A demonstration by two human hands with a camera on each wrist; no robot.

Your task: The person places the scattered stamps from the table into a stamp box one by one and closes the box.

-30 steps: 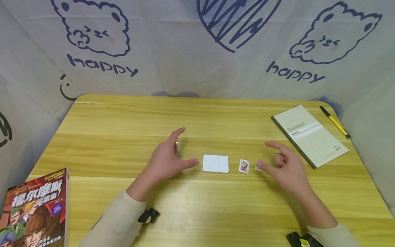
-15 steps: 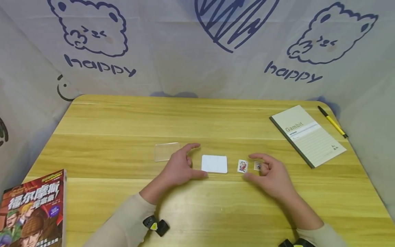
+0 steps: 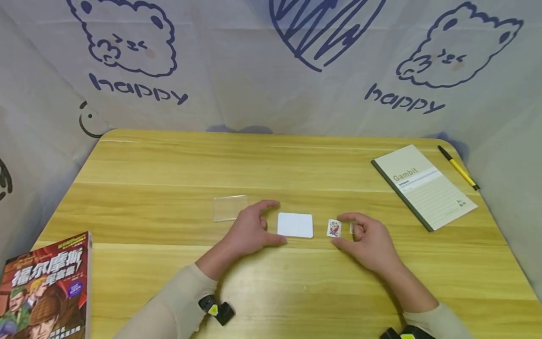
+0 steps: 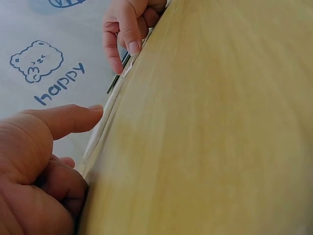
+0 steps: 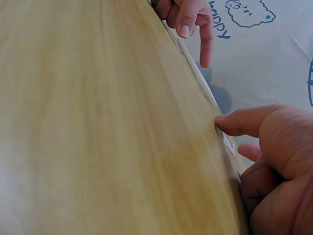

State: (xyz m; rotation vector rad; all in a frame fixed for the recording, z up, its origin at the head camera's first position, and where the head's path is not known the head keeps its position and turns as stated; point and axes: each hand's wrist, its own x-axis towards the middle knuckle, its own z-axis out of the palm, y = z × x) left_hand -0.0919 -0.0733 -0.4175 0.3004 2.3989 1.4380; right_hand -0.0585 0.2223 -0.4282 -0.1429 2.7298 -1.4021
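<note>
A flat white rectangle with rounded corners (image 3: 295, 225) lies on the table between the hands. At its left end is my left hand (image 3: 251, 230), thumb tip at the lower corner and forefinger just above the upper one. To the right of the rectangle sits a small picture card (image 3: 334, 228) with a coloured figure. My right hand (image 3: 372, 240) pinches this card by its top and bottom edges with forefinger and thumb. Behind the right fingers a second small piece (image 3: 352, 228) shows only a sliver. A clear plastic rectangle (image 3: 226, 208) lies beyond the left hand, partly covered by it.
At the right back rest a Gambit notebook (image 3: 423, 187) and a yellow pen with black ends (image 3: 458, 168). A red comic-style book (image 3: 48, 287) lies at the left front. White cloth (image 3: 237, 70) with drawings hangs behind the wooden table (image 3: 271, 292).
Both hands came down and moved inward: the left rightward to the white rectangle, the right leftward to the picture card. The clear plastic rectangle came into fuller view.
</note>
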